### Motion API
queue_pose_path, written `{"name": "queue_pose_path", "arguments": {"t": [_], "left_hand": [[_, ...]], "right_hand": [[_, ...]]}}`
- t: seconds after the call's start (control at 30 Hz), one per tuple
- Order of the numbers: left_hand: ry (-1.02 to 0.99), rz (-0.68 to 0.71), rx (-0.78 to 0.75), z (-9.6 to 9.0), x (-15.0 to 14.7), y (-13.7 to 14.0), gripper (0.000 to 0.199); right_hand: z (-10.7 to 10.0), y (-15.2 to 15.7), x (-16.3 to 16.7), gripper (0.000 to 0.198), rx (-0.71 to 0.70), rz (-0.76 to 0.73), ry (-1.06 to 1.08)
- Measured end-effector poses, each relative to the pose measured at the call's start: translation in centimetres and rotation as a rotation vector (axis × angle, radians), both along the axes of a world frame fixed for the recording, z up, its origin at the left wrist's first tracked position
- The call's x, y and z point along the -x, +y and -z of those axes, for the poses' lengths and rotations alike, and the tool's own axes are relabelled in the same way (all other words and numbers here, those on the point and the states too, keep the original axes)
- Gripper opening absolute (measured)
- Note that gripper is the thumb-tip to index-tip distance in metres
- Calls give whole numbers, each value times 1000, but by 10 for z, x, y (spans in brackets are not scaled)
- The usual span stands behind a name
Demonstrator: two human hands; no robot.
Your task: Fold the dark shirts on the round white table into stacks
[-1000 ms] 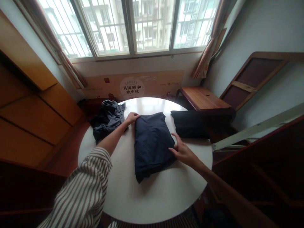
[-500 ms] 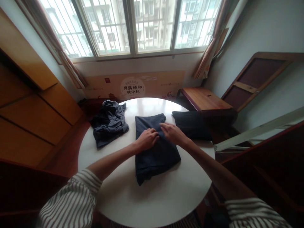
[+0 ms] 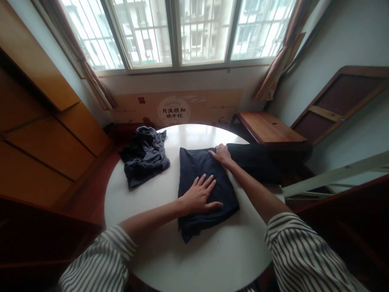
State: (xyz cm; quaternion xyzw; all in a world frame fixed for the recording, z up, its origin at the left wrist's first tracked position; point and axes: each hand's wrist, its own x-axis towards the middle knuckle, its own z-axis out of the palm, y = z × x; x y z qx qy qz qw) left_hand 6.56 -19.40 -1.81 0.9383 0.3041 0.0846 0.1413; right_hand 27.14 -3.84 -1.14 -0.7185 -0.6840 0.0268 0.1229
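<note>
A dark navy folded garment [image 3: 194, 166] lies flat on a round white table [image 3: 146, 202]; its exact kind is unclear. My left hand [image 3: 202, 196] rests palm down on the middle of it, fingers spread. At the garment's far right corner, my right hand [image 3: 221, 154] has its thumb on the cloth and its fingers bent at the edge, gripping it. The near edge of the garment hangs unevenly, with a pointed corner towards me. Right beside it lies another dark folded cloth [image 3: 252, 162], partly behind my right forearm.
A crumpled dark grey garment [image 3: 147, 156] sits at the table's left side. Beyond the table are a wooden stool or small table [image 3: 270, 125], a printed panel [image 3: 136, 105] and a barred window [image 3: 203, 32]. Wooden cabinets [image 3: 39, 150] stand on the left.
My left hand has gone from bent fingers to lying flat and spread, nearer to me. My right hand has moved away to the far right corner. The view has shifted slightly.
</note>
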Motion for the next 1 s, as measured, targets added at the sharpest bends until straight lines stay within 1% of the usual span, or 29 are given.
{"name": "queue_pose_path", "arguments": {"t": [0.1, 0.2, 0.27, 0.33, 0.4, 0.47, 0.53, 0.57, 0.6, 0.63, 0.67, 0.73, 0.8, 0.9, 1.0], "left_hand": [[-6, 2, 13, 0, -2, 0, 94], [-14, 13, 7, -3, -5, -2, 93], [-11, 19, 9, -8, -4, -4, 87], [-7, 21, 30, -16, 3, -7, 76], [-9, 20, 28, -23, 17, -11, 64], [-6, 6, -15, -26, 35, -16, 58], [11, -29, -74, -24, 50, -22, 59], [21, -49, -97, -21, 56, -25, 59], [29, -68, -116, -18, 60, -28, 59], [35, -83, -134, -14, 62, -31, 58], [40, -89, -149, -11, 63, -34, 56], [53, -82, -166, -7, 63, -40, 52], [68, -58, -170, -7, 64, -44, 51], [87, -5, -156, -15, 66, -49, 50], [93, 47, -128, -30, 61, -49, 50]], "right_hand": [[-1, 3, -7, 35, -33, 22, 9], [-2, 3, -8, 35, -57, 50, 13], [-7, 3, -3, 35, -64, 62, 6], [-15, 3, 8, 36, -75, 52, -4], [-24, 2, 28, 41, -83, -24, -5], [-27, -4, 57, 44, -73, -175, 4], [-21, -15, 90, 49, -31, -359, 15], [-15, -21, 106, 55, 0, -435, 22], [-8, -27, 119, 61, 33, -483, 30], [-1, -31, 130, 67, 62, -500, 39], [5, -34, 138, 71, 92, -489, 46], [13, -31, 144, 72, 142, -421, 52], [16, -21, 144, 70, 185, -379, 48], [12, -4, 140, 68, 215, -377, 42], [4, 3, 139, 68, 230, -394, 47]]}}
